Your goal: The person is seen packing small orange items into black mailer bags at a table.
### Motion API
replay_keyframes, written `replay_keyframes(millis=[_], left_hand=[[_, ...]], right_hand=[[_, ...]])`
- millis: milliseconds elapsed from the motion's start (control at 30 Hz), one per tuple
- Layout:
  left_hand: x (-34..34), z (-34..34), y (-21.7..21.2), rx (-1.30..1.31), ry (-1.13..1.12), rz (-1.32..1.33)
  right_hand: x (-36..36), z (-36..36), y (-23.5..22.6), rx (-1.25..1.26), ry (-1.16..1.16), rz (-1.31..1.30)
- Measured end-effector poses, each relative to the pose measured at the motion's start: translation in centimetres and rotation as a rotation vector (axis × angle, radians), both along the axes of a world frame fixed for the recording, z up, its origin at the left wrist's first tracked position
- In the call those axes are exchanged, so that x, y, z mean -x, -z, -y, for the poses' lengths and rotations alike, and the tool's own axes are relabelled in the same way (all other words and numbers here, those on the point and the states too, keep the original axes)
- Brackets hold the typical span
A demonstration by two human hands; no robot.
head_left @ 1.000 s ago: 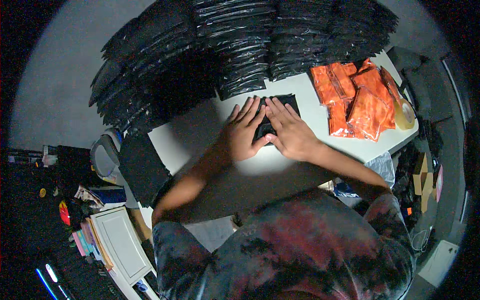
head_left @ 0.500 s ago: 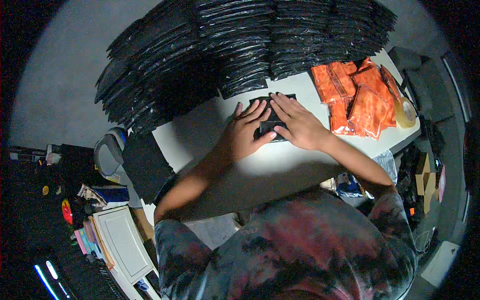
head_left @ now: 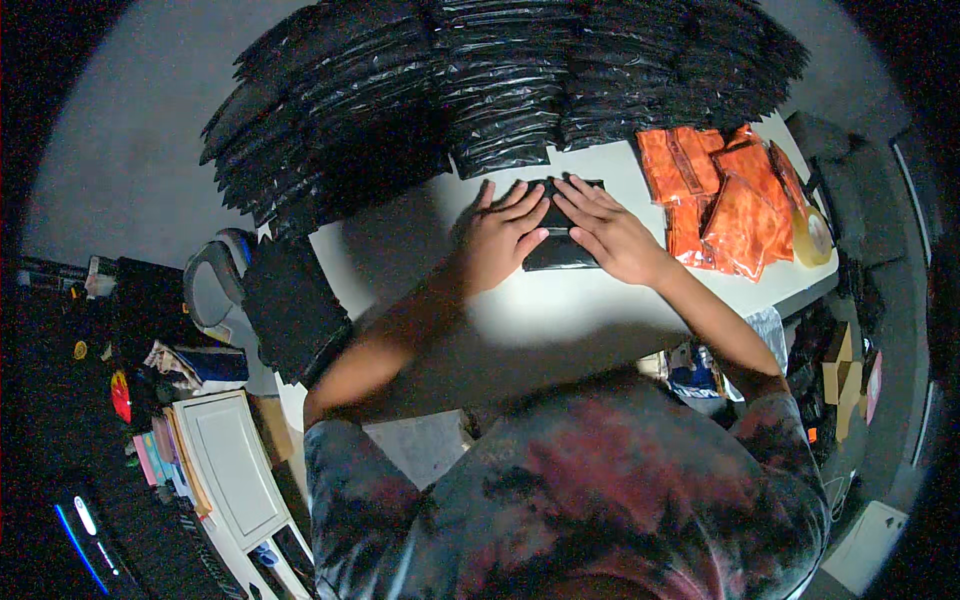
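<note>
While both our hands lay spread on the white tabletop [head_left: 600, 320], the left hand [head_left: 500, 238] and the right hand [head_left: 610, 232] pressed flat, fingers open and splayed, onto one small flat black plastic bag [head_left: 560, 252] lying between them at the middle of the table. Neither hand gripped it; the palms and fingers simply bore down on its top, the left covering its left edge and the right its far right corner, the fingertips nearly meeting over the far edge.

On the far side of the table stood long leaning rows of glossy black plastic packets [head_left: 500, 90], running from far left to far right, the nearest of them just beyond our fingertips. To the right lay a loose heap of crinkled orange plastic pouches [head_left: 725, 195], with a roll of clear tape [head_left: 815, 237] just beside it at the right edge. To the left, a flat black pad [head_left: 295, 305] hung off the table's corner (what it was we could not tell).

We judged the step in hand to be flattening or smoothing the bag. The next move, as we judged it, would call for closing fingers on an edge to lift it without letting it slide on the smooth top.
</note>
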State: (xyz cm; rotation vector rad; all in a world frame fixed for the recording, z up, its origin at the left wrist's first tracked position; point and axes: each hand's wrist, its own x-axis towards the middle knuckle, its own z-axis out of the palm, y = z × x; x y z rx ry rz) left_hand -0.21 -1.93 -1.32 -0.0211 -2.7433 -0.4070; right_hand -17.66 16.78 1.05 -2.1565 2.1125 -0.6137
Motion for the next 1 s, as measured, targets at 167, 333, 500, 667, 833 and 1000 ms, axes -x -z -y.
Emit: replay_keyframes(millis=[167, 333, 500, 667, 833, 1000], left_hand=[[0.1, 0.0, -0.3, -0.022, -0.011, 0.037], [-0.7, 0.2, 0.9, -0.031, -0.061, -0.023], [-4.7, 2.7, 1.8, 0.049, -0.048, -0.089], [-5.3, 3.8, -0.5, -0.192, 0.07, -0.041], [-10.6, -3.6, -7.5, -0.195, -0.471, -0.082], [-14.4, -16.9, -7.4, -1.304, -0.58, -0.59]], right_hand=[[1.0, -0.7, -0.4, 0.016, -0.033, 0.128], [1.8, -0.2, -0.3, 0.041, -0.17, 0.225], [0.6, 2.7, -0.4, 0.055, -0.384, 0.054], [1.5, 4.7, 1.6, -0.061, -0.455, -0.02], [2.3, 4.4, 3.5, -0.052, -0.451, -0.058], [0.4, 4.4, 1.6, 0.027, -0.524, 0.017]])
